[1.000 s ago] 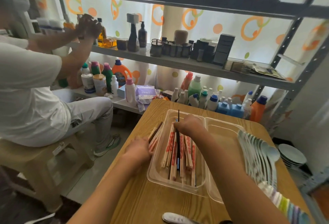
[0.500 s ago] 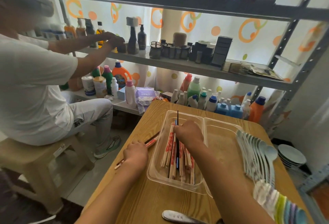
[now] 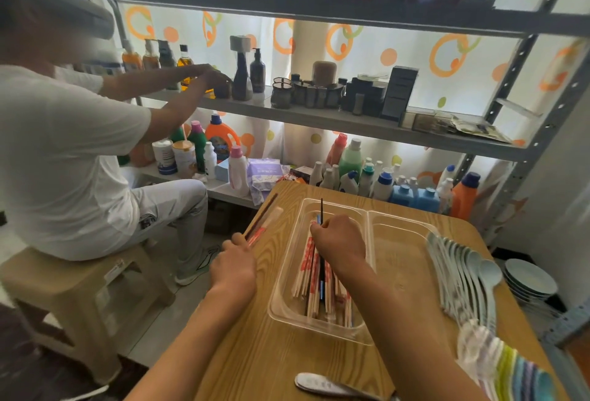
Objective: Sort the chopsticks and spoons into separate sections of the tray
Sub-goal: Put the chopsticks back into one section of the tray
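Right hand (image 3: 340, 246) apparently pinches black chopstick (image 3: 321, 209) above tray (image 3: 367, 218).

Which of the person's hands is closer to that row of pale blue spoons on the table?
The right hand. It is over the tray's left section, pinching a dark chopstick, with the empty right section between it and the spoons. The left hand is beyond the tray's far side, holding chopsticks.

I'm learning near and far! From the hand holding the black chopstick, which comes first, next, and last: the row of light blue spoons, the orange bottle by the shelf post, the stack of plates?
From the right hand:
1. Light blue spoons, on the table to its right.
2. Stack of plates, past the table's right edge.
3. Orange bottle, behind the table's far right corner.
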`<action>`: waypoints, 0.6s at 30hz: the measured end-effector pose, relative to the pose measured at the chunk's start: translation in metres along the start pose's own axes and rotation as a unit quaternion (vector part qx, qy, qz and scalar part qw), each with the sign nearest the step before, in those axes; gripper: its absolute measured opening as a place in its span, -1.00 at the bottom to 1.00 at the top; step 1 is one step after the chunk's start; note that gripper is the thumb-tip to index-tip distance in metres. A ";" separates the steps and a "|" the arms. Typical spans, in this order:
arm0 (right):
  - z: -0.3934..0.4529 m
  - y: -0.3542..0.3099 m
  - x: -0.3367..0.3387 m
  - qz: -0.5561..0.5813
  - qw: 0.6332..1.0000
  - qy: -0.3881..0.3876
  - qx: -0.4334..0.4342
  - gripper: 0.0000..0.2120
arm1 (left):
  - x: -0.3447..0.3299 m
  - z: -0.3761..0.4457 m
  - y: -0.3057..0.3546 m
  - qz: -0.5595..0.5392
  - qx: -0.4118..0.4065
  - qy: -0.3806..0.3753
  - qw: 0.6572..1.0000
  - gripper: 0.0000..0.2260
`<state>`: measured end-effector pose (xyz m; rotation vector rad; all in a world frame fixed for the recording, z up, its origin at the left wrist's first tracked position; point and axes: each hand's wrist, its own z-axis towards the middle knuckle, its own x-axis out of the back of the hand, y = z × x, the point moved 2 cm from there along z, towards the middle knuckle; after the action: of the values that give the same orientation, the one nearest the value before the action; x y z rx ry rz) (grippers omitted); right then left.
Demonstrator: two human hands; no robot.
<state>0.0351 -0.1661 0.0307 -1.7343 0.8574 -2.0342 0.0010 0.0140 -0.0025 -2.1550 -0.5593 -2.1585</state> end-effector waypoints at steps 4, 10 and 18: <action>-0.007 -0.012 0.011 0.106 0.993 -0.029 0.032 -0.56 | 0.038 -0.005 0.018 -0.095 -0.032 0.027 0.995 -0.80; -0.008 -0.033 0.033 0.175 0.981 -0.012 0.083 -0.29 | 0.056 -0.024 0.064 -0.155 -0.131 0.011 0.979 -0.60; 0.009 -0.025 0.055 0.237 0.971 0.006 0.016 -0.78 | 0.047 -0.035 0.099 -0.198 -0.207 0.012 0.958 -0.74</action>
<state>0.0363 -0.1827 0.0892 -1.3382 1.1112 -1.7269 -0.0068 -0.0780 0.0661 -2.3774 -0.6303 -2.7191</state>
